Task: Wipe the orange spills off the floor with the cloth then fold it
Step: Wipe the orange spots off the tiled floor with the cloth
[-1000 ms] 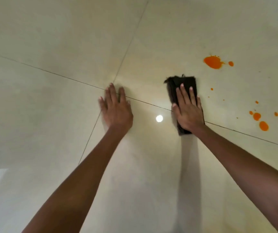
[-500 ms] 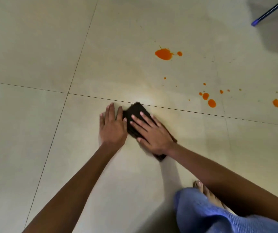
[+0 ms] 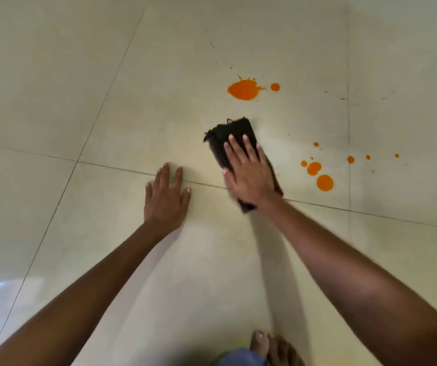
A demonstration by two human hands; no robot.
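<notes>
Since 0.5 s ago the right hand (image 3: 249, 173) has slid the cloth (image 3: 234, 128) away from the left hand (image 3: 166, 198) and across the grout line toward the spills. Its fingers lie straight and slightly spread, pressing flat on the dark folded cloth. The left hand rests palm-down on the floor (image 3: 106, 101), fingers straight and spread, apart from the cloth. Just beyond the cloth sits the big orange splat (image 3: 243, 90); to the right lies a cluster of orange drops (image 3: 325, 183). Bare toes (image 3: 260, 342) show at the bottom edge.
</notes>
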